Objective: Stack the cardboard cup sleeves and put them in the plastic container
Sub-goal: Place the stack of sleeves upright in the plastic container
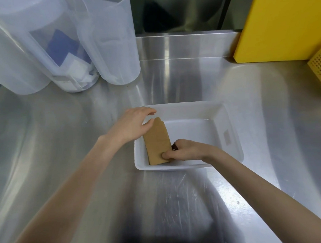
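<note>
Cardboard held at the near end: pinches the stack of cup sleeves (157, 140) between thumb and curled fingers of the right hand (187, 149), probably to steer it down squarely. Steadies the far end with the left hand (132, 124), thumb touching the top edge and fingers loosely curved over the rim; cannot tell whether truly gripping. Leans the stack against the left-hand wall of the white plastic container (230, 121), likely for tidy packing. Sits between both hands, already inside.

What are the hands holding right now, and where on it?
The right hand pinches the sleeves at their near end, thumb on top. The left hand touches their far end; whether it grips cannot be told.
</note>
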`<action>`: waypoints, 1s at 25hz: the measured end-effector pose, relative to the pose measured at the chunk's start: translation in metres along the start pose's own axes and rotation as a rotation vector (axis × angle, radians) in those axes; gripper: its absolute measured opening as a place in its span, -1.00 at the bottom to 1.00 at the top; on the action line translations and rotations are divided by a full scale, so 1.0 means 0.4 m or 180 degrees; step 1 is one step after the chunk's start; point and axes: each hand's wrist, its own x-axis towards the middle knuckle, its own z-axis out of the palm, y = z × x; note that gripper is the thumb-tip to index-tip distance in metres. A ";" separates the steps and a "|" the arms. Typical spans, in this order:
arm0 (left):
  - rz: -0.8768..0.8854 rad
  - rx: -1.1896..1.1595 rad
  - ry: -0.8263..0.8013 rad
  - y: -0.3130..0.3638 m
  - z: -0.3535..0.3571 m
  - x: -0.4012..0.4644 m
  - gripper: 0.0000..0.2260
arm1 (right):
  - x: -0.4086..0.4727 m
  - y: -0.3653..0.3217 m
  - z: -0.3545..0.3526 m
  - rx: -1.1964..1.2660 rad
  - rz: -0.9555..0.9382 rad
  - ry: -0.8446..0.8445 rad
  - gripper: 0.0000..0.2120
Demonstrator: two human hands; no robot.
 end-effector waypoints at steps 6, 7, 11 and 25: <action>-0.0544 -0.0505 0.0760 -0.040 0.015 -0.065 -0.65 | 0.000 0.009 0.003 0.0154 -0.0037 0.0175 -0.70; -0.0637 -0.0628 0.0787 -0.044 0.022 -0.077 -0.64 | 0.003 0.008 0.004 0.0201 -0.0032 0.0246 -0.67; -0.0830 -0.1080 0.0760 -0.044 0.051 -0.107 -0.65 | 0.018 -0.005 0.009 0.0422 0.0065 0.0564 -0.60; -0.1064 -0.1527 0.0922 -0.034 0.086 -0.117 -0.66 | 0.070 -0.036 0.059 0.0441 0.0151 0.0666 -0.47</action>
